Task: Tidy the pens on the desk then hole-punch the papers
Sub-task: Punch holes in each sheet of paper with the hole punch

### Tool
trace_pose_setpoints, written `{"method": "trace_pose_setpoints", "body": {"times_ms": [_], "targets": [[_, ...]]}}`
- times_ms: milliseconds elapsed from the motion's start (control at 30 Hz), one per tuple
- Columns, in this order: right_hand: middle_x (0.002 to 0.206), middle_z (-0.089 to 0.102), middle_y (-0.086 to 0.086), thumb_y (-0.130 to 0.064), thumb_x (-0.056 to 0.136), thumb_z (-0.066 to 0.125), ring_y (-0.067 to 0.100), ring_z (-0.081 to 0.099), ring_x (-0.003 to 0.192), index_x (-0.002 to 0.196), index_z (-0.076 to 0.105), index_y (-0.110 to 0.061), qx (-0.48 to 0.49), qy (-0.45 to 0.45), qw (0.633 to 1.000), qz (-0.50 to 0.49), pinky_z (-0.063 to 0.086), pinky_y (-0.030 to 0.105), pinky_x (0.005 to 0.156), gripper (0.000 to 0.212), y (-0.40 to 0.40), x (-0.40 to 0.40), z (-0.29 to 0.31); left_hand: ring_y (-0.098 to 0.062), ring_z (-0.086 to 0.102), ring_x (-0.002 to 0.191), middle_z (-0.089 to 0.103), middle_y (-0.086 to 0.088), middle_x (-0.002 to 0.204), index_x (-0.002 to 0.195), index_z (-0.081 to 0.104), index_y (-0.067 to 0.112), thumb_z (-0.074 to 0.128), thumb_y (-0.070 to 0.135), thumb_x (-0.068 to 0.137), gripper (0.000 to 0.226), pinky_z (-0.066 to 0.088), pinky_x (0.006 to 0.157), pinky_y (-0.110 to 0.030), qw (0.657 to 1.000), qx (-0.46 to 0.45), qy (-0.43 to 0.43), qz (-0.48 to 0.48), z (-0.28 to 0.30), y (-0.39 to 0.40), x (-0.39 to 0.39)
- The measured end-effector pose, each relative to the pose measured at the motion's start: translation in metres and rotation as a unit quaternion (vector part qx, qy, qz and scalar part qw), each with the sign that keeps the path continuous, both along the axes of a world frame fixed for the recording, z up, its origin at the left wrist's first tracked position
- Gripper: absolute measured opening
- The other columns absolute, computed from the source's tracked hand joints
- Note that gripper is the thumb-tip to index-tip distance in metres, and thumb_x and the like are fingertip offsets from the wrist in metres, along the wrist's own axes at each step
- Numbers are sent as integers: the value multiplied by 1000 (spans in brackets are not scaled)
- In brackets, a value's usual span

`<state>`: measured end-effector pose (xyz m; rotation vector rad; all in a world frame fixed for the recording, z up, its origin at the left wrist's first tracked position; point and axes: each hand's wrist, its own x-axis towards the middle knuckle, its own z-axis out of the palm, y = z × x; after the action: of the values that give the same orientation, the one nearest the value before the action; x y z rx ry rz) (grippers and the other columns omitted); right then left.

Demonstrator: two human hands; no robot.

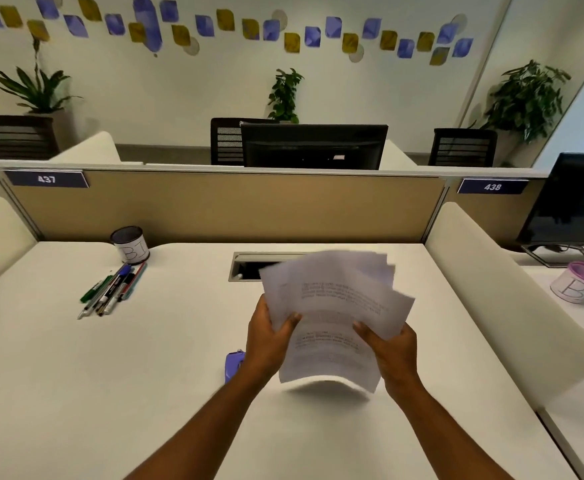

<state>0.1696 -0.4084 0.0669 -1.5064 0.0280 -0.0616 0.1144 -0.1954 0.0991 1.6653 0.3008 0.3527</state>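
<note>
**Papers held above the worktop**

Left hand (269, 336) and right hand (392, 349), fingers closed on a fanned, blurred stack of papers (335, 306), lifted over the white worktop (145, 393). Purple hole punch (232, 365) just beside left wrist. Pens (114, 289) lying together near the pen cup (130, 244), far left.

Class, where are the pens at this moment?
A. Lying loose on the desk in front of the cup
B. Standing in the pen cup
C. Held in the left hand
A: the pens lie loose on the desk in front of the pen cup.
</note>
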Motion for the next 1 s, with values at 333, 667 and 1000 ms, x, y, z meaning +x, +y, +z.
{"method": "trace_pose_setpoints", "body": {"times_ms": [333, 667, 1000], "targets": [[98, 77, -12, -27, 69, 91, 19, 74, 89, 111, 67, -38, -24, -5, 999, 29, 63, 30, 64, 49, -4, -5, -8, -16, 69, 95, 65, 6, 112, 118, 47, 30, 59, 27, 98, 24, 59, 64, -20, 999, 46, 23, 6, -13, -11, 2], [107, 71, -3, -17, 77, 85, 22, 70, 95, 123, 61, -32, -37, -23, 999, 3, 64, 29, 71, 54, 3, -2, -1, -18, 66, 99, 62, 6, 110, 123, 46, 26, 57, 20, 99, 28, 63, 73, -32, 999, 42, -22, 22, -4, -13, 0], [95, 76, -6, -20, 83, 82, 26, 73, 90, 97, 69, -36, -75, 2, 997, 5, 61, 31, 68, 25, 10, -4, -9, -17, 65, 97, 63, 5, 110, 123, 49, 29, 53, 22, 101, 23, 56, 68, -19, 998, 45, 21, 26, -23, -9, -4]]}}
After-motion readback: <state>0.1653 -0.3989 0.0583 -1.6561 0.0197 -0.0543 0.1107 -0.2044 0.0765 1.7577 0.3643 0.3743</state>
